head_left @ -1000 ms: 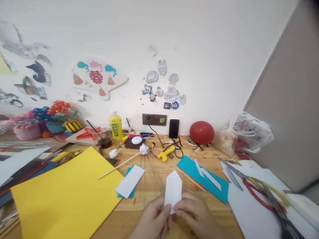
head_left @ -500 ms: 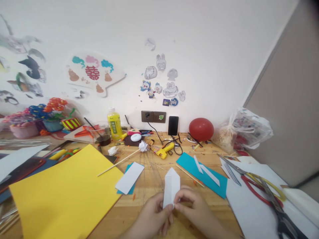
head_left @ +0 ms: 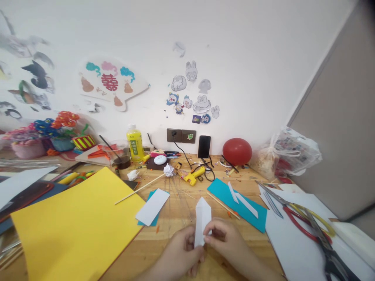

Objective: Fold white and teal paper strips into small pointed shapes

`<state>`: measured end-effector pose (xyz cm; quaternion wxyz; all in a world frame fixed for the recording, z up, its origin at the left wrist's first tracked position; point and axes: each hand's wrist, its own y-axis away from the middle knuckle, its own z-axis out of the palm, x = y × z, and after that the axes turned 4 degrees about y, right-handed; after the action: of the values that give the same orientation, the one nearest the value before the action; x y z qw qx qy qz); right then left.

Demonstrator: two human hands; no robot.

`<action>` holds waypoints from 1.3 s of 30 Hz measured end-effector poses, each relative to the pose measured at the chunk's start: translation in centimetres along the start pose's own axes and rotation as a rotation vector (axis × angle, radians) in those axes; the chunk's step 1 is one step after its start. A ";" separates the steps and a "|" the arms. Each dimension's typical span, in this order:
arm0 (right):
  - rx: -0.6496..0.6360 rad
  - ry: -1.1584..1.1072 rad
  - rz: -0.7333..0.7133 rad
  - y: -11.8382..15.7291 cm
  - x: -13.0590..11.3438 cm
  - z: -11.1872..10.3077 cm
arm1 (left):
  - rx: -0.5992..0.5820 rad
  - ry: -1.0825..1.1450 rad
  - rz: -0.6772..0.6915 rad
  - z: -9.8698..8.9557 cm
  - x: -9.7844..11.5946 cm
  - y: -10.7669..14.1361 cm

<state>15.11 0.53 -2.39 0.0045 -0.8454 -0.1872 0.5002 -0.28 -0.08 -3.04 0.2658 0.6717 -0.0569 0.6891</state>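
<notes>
Between my hands, low in the middle of the head view, is a folded white paper (head_left: 202,215) with a pointed top and a crease along its length. My left hand (head_left: 183,249) grips its lower end, thumb in front and fingers behind. At its right edge, my right hand (head_left: 224,240) pinches the paper between thumb and curled forefinger. Just beyond to the left, a white paper strip (head_left: 152,207) lies over a smaller blue piece. A blue sheet (head_left: 252,217) with two narrow white strips on it lies to the right, beside a thin wooden stick.
A large yellow sheet (head_left: 76,226) covers the left. Scissors (head_left: 315,230) rest on white sheets at right. Farther back are a yellow glue gun (head_left: 194,176), a paper flower on a stick (head_left: 168,170), a phone (head_left: 204,147), a red balloon (head_left: 237,151) and a drink bottle (head_left: 135,144).
My right hand has shifted slightly up along the paper's right edge. The paper has turned a little and looks narrower. Both hands keep hold of it.
</notes>
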 end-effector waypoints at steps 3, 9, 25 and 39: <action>-0.013 -0.021 -0.006 0.0 -0.1 -0.1 | -0.014 0.050 0.015 0.0 0.0 0.0; -0.151 -0.039 -0.079 0.2 -1.0 -0.9 | -0.014 0.062 0.004 -0.1 0.1 0.0; 0.038 0.007 0.149 0.1 -0.2 0.6 | -0.009 0.054 -0.009 0.2 -0.2 -0.2; 0.085 -0.005 0.151 0.1 -0.3 0.9 | -0.007 0.071 -0.016 0.2 -0.1 0.0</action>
<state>14.25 0.15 -2.66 0.0021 -0.8549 -0.1017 0.5086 -0.07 -0.21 -3.08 0.2757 0.6462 -0.0444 0.7103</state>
